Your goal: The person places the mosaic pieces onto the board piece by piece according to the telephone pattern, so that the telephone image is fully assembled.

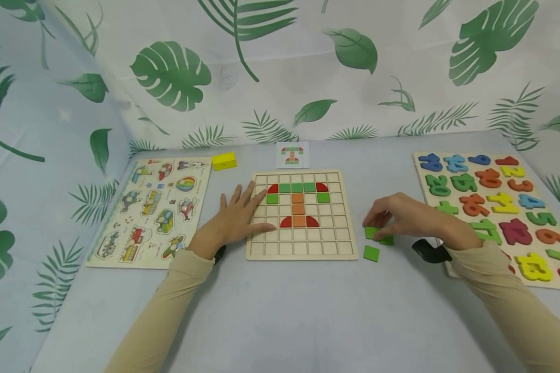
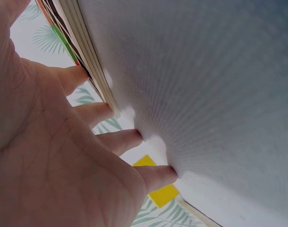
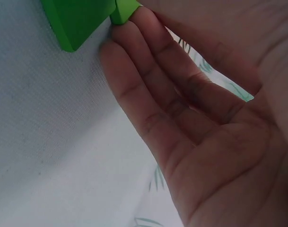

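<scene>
A wooden grid board (image 1: 336, 248) lies on the table with several red quarter-round, green square and orange square pieces set in a T-like figure. My left hand (image 1: 235, 220) spreads its fingers over the board's left edge, thumb and index fingertip on the grid; in the left wrist view the other fingertips (image 2: 158, 176) reach the table. To the right of the board, my right hand (image 1: 403, 217) pinches a green square tile (image 1: 371, 233) between thumb and fingers. Another green tile (image 1: 388, 240) lies under the thumb side, and a loose green tile (image 1: 371, 253) rests nearer me.
A small picture card (image 1: 282, 163) behind the board shows a similar figure. A yellow block (image 1: 224, 161) stands at the back left. On the left lies a vehicle picture puzzle (image 1: 144, 233); on the right, a letter and number puzzle (image 1: 490, 207) reaches beneath my right forearm.
</scene>
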`<state>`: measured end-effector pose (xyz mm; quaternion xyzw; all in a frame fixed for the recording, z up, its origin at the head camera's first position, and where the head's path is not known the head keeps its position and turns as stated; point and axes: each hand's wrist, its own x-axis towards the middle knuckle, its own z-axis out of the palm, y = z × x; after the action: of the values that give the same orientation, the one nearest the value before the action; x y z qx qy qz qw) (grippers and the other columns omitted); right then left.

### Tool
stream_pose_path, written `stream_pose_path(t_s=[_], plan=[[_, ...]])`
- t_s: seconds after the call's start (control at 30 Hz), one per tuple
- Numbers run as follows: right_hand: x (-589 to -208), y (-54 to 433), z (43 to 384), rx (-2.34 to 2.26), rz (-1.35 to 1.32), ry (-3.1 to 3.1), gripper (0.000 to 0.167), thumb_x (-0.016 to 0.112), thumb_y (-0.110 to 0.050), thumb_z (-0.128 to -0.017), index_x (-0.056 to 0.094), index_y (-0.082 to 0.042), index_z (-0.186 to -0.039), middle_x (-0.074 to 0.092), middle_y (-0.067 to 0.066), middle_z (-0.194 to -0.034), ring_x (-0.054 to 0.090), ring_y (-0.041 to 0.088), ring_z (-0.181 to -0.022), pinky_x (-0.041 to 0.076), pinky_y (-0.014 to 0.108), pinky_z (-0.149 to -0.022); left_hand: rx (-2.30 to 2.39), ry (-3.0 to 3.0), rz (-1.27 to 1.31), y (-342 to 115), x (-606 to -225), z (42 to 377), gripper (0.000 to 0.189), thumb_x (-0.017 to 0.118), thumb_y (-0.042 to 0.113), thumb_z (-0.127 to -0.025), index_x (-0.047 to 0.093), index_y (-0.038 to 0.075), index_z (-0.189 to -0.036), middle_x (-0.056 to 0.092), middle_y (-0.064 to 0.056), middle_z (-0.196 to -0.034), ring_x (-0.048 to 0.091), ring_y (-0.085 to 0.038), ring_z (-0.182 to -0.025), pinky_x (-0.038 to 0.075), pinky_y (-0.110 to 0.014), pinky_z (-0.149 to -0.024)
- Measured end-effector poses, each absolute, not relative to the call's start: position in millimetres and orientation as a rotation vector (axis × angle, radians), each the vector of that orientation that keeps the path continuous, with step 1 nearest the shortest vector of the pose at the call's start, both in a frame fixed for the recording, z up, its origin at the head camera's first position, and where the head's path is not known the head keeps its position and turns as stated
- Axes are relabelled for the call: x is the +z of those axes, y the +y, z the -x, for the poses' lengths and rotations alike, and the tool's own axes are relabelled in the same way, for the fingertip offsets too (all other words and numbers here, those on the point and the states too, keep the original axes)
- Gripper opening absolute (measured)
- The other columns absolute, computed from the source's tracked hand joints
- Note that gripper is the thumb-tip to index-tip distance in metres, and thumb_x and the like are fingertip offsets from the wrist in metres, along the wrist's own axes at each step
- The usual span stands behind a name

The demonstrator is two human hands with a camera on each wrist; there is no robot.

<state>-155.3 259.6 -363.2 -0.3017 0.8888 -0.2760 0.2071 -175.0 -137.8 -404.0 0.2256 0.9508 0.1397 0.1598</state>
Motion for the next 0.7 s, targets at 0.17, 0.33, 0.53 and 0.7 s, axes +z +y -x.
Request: stream_pose_path(t_s=[0.17, 0.33, 0.53, 0.7], plan=[[-360.4, 258.3, 157.8, -0.783, 0.797, 2.444, 0.027, 0.090, -0.004, -0.079, 0.079, -0.004, -0.104, 0.073, -0.004, -0.094, 0.069, 0.011, -0.086, 0.059, 0.029, -0.076, 0.402, 2.713, -0.644, -138.4, -402.0, 174.3, 0.096, 0.059, 0.064, -0.099, 0.013, 0.019, -0.170, -0.004, -0.018, -0.175, -0.002, -0.049, -0.158, 0.000, -0.077, -0.118], [-360.0, 258.1, 158.2, -0.801, 0.799, 2.437, 0.027, 0.091, -0.003, -0.078, 0.079, -0.006, -0.102, 0.072, -0.005, -0.093, 0.068, 0.012, -0.085, 0.059, 0.029, -0.076, 0.400, 2.716, -0.647, -138.3, -400.8, 174.7, 0.096, 0.060, 0.064, -0.099, 0.014, 0.018, -0.170, -0.003, -0.019, -0.175, -0.002, -0.049, -0.158, 0.001, -0.077, -0.118], [-360.6, 258.0, 157.4, -0.824, 0.835, 2.431, 0.027, 0.091, -0.002, -0.077, 0.078, -0.009, -0.100, 0.072, -0.005, -0.094, 0.068, 0.013, -0.085, 0.059, 0.029, -0.076, 0.394, 2.714, -0.644, -137.8, -400.8, 174.9, 0.096, 0.059, 0.064, -0.099, 0.014, 0.019, -0.170, -0.003, -0.018, -0.175, -0.001, -0.049, -0.158, 0.001, -0.077, -0.118], [-361.2, 256.7, 156.9, -0.858, 0.878, 2.399, 0.025, 0.090, -0.001, -0.079, 0.074, -0.013, -0.094, 0.072, -0.005, -0.094, 0.071, 0.013, -0.088, 0.060, 0.028, -0.079, 0.391, 2.707, -0.639, -137.6, -400.1, 174.1, 0.097, 0.059, 0.065, -0.099, 0.013, 0.019, -0.170, -0.004, -0.018, -0.175, -0.002, -0.048, -0.158, 0.000, -0.076, -0.118]])
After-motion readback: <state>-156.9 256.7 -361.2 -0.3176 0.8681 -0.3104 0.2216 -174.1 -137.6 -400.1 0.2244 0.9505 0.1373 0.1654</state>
